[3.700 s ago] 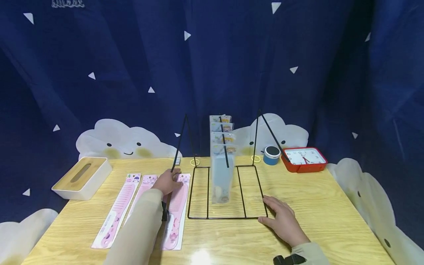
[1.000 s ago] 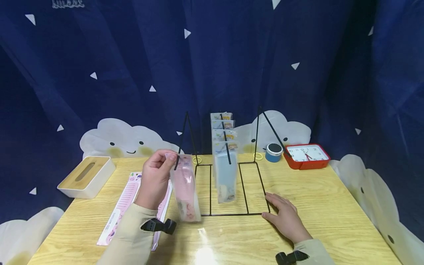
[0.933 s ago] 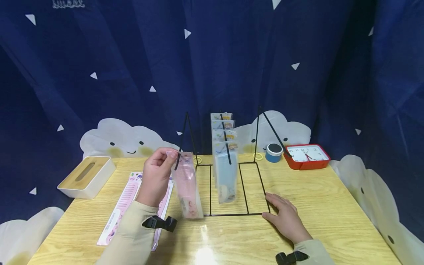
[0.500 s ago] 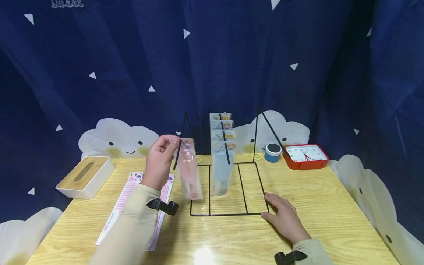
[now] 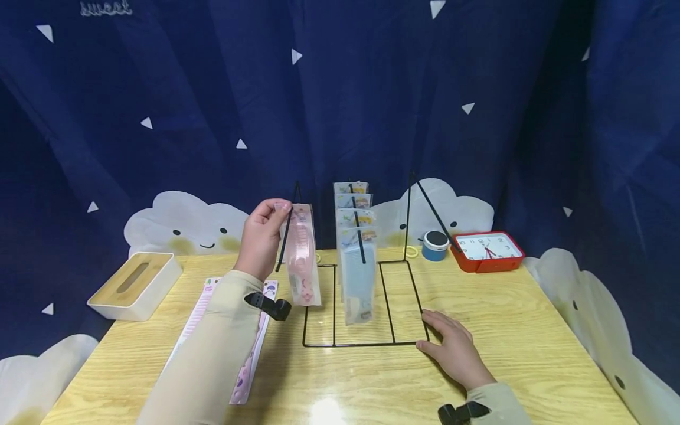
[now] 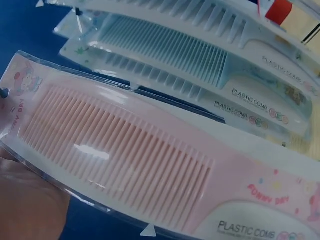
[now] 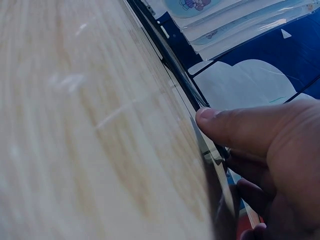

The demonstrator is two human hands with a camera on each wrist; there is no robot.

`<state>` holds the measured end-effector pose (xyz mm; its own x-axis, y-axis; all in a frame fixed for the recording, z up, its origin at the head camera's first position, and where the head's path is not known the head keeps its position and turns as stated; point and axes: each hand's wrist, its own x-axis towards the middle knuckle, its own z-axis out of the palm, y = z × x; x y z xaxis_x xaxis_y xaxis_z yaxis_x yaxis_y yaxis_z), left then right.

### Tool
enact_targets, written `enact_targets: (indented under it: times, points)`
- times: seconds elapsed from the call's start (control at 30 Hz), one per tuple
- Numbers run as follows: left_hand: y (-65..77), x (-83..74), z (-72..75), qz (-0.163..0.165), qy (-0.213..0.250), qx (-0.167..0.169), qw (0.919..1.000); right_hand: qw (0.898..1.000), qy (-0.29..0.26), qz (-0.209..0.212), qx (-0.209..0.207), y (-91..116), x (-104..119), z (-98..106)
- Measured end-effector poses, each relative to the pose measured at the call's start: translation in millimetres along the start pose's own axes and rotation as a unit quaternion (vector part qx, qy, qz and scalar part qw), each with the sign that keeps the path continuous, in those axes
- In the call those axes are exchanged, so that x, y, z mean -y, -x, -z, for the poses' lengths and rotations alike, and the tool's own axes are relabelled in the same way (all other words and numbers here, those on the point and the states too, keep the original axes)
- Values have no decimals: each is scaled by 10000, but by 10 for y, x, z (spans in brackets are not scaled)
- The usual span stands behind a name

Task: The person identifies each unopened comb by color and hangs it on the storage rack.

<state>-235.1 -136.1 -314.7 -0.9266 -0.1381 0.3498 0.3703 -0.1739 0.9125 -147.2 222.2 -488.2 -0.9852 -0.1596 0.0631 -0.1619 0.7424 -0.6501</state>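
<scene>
My left hand (image 5: 261, 236) pinches the top of a packaged pink plastic comb (image 5: 301, 254), which hangs at the left prong of a black wire display rack (image 5: 363, 345). In the left wrist view the pink comb (image 6: 120, 155) lies across the picture, with the prong's tip at the card's top end. Several packaged blue combs (image 5: 358, 283) hang one behind another on the middle prong. My right hand (image 5: 454, 352) holds the rack's front right corner, thumb at the front wire and fingers at the side wire. The thumb (image 7: 240, 127) meets the dark wire in the right wrist view.
Two more packaged pink combs (image 5: 249, 366) lie on the wooden table (image 5: 372, 389), partly hidden under my left sleeve. A tissue box (image 5: 135, 286) stands at left. Behind the rack's right side are a small blue speaker (image 5: 435, 248) and a red clock (image 5: 489, 252). The right prong holds nothing.
My left hand took a pink comb from the table and raised it to the left prong. Over the last second it has moved up and back along the prong. The right hand stays at the corner.
</scene>
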Motion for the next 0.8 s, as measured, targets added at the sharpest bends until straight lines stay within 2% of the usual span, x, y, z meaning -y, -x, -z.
enact_targets:
  times: [0.2,0.4,0.8]
  points:
    - [-126,36,-5,77,-160,-117,9998,9999,-124,-3,-31,-8,-6,-19]
    - [-228,78,-14,105,-57,-215,9997,9999,-107,-7,-61,-13,-10,-49]
    - [-421,77,-109,190,-215,-411,9987,9999,-25,15,-112,-7,-24,-23]
